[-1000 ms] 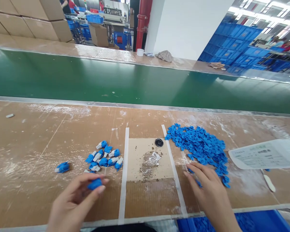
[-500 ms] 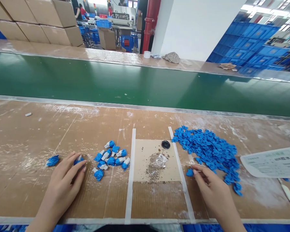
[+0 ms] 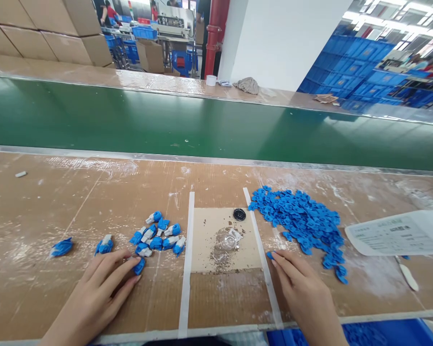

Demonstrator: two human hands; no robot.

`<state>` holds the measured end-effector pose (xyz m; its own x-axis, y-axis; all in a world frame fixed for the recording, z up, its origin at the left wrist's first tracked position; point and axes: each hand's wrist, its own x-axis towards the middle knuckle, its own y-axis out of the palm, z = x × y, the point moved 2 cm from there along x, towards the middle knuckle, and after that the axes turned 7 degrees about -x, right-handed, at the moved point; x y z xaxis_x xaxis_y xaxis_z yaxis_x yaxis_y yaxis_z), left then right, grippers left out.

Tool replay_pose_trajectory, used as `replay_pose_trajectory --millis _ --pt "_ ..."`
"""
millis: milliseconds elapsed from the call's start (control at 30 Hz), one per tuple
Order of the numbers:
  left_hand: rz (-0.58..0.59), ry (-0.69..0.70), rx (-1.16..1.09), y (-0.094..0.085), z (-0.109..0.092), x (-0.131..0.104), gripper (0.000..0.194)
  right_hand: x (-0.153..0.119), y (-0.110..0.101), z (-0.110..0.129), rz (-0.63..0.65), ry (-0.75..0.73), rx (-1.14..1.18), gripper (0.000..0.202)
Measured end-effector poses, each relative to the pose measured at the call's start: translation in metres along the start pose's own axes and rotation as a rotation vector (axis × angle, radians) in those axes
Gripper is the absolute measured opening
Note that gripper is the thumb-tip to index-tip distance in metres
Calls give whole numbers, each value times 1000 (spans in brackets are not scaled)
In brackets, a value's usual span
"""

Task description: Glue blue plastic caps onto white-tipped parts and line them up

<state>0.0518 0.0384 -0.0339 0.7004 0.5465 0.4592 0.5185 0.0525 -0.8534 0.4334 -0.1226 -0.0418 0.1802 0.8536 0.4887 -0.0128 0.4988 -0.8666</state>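
My left hand (image 3: 103, 286) has its thumb and fingers closed around a blue-and-white piece (image 3: 139, 265), whose white end is hidden under the fingers. Just left of the fingertips lies another blue piece with a white end (image 3: 104, 244), and farther left a blue piece (image 3: 62, 247). Beyond the hand is a cluster of similar blue-and-white pieces (image 3: 156, 242). At the right tape strip, my right hand (image 3: 299, 286) pinches a small soft-looking blue piece (image 3: 270, 255) against the table. Behind it spreads a big pile of these blue pieces (image 3: 303, 216).
Between two white tape strips, a cardboard patch (image 3: 202, 257) carries a clear round dish (image 3: 228, 241) and a black disc (image 3: 239, 214). A printed plastic bag (image 3: 397, 235) and a white tool (image 3: 407, 275) lie right. A green conveyor belt (image 3: 187, 125) runs behind.
My left hand has left one blue-and-white piece on the table and moved right onto another. My right hand has drawn a small blue piece left, away from the pile. The view has shifted slightly.
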Motion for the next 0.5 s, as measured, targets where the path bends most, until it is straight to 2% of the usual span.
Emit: replay_pose_trajectory --millis 167,367,500 --pt "-13 -1 0 -2 -6 -1 21 2 9 3 19 35 -66 41" --pt "19 -9 19 0 -18 -4 27 10 7 6 17 -66 -57 39" --pt "34 -42 -26 3 -20 -5 28 12 7 2 8 -46 -34 40"
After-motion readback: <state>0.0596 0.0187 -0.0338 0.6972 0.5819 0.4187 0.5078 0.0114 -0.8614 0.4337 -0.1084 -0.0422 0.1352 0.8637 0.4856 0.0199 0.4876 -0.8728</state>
